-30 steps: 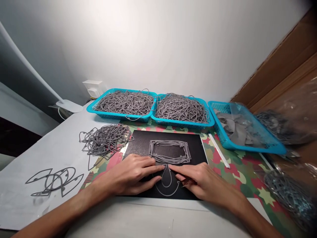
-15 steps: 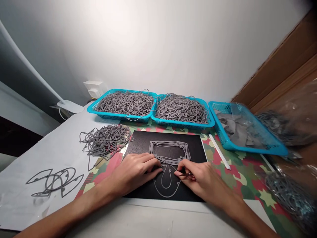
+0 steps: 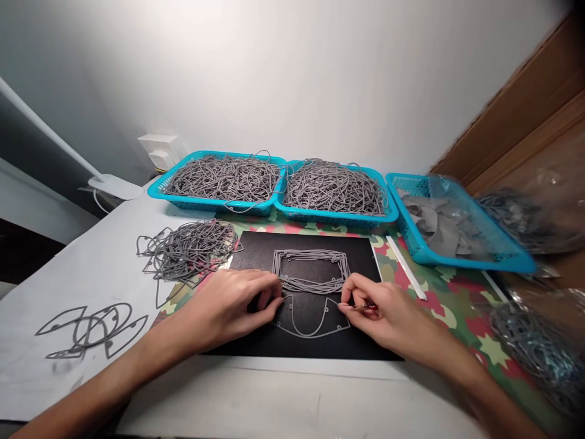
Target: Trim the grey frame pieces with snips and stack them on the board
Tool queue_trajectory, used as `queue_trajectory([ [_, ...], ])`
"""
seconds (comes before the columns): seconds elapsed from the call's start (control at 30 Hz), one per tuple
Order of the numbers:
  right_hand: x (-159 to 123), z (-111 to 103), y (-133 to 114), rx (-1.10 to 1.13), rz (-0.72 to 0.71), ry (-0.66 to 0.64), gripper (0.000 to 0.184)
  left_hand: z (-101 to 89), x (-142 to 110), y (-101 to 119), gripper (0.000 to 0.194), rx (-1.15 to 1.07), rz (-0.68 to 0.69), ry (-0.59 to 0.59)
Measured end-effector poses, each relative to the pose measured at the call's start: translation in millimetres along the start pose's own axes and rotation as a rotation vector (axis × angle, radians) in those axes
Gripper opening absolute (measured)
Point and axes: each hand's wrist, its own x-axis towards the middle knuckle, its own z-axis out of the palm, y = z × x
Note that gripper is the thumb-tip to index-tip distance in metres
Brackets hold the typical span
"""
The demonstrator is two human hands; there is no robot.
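A thin grey rubber gasket (image 3: 307, 335) with small round tabs is spread in a curved U shape over a black board (image 3: 256, 250). My left hand (image 3: 249, 302) pinches its left end between thumb and forefinger. My right hand (image 3: 372, 308) pinches the right end and also has a thin pointed tool (image 3: 363, 306) lying across its fingers; the tool's kind is hard to make out. Just beyond the gasket lies a stack of similar gaskets (image 3: 313, 285), laid together as a rectangle.
Two blue baskets (image 3: 214, 202) (image 3: 338, 214) heaped with grey gaskets stand at the back. A third blue basket (image 3: 475, 262) holds flat grey scraps. Loose gaskets (image 3: 192, 250) are piled at left, several more (image 3: 95, 329) nearer. A white strip (image 3: 406, 268) and bagged gaskets (image 3: 534, 347) lie right.
My hands have moved apart, drawing the gasket's ends outward. Its narrow inner loop has widened into a broad U. The whole view has shifted slightly.
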Motion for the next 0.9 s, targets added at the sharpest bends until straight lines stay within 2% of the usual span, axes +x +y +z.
queue_trajectory([
  [0.2, 1.0, 18.7, 3.5, -0.095, 0.072, 0.065, 0.018, 17.1, 1.2, -1.0, 0.029, 0.063, 0.004, 0.069],
  [0.33, -1.4, 18.1, 1.9, -0.167, 0.08, 0.056, 0.018, 24.5, 1.4, -3.7, 0.037, 0.106, 0.029, 0.056],
  [0.47, -1.1, 14.0, -1.3, -0.19, 0.026, 0.03, 0.016, 26.3, -0.2, -4.1, 0.034, 0.155, 0.012, 0.0],
  [0.57, -1.8, 11.9, 0.7, -0.244, -0.079, 0.014, 0.017, 23.9, 0.0, -2.3, 0.034, 0.172, 0.021, -0.01],
  [0.73, -7.2, 7.6, 10.0, -0.365, -0.197, 0.02, 0.02, 10.1, 0.0, 0.8, 0.03, 0.13, 0.007, 0.043],
  [0.9, -12.3, -1.5, 3.5, -0.277, -0.264, 0.067, 0.029, -2.5, -1.4, 2.4, 0.025, 0.053, -0.014, -0.01],
])
